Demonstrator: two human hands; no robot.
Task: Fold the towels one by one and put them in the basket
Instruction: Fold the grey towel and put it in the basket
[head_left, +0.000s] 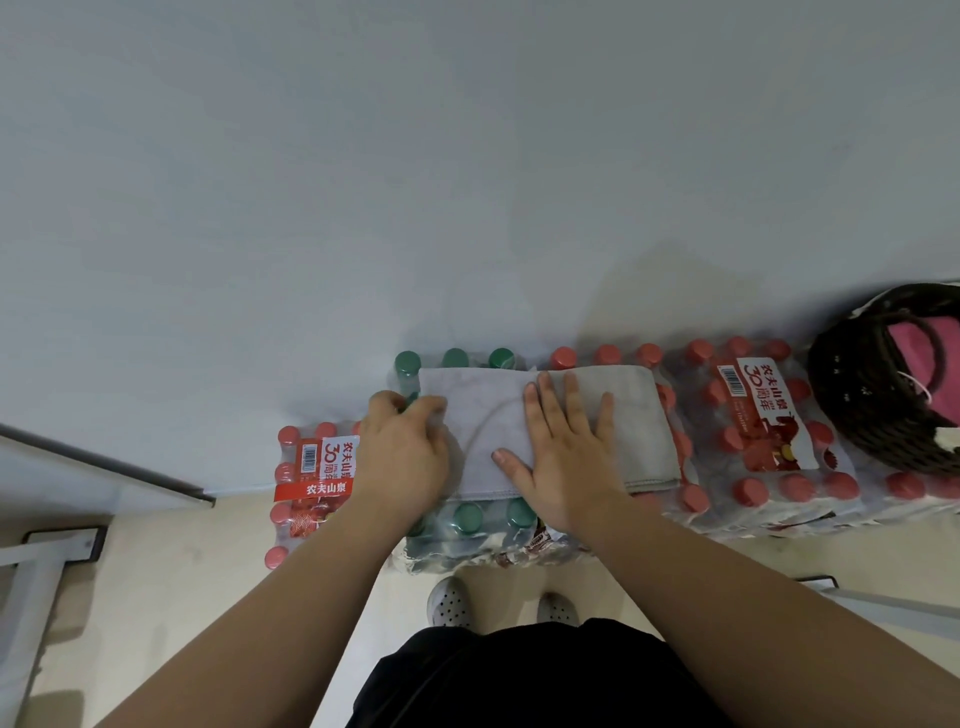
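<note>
head | grey towel (636, 415) half-folded on shrink-wrapped bottle packs (753, 457), basket (852, 400) well right holding a pink towel (917, 338) | left hand (402, 452) pinching towel's left edge | right hand (566, 457) flat, fingers spread, pressing towel | risk: bumpy caps underneath may skew the fold; towel may slip off near edge

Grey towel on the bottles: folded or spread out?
Folded: the grey towel shows doubled layers along its right edge, while the right hand presses it flat.
</note>
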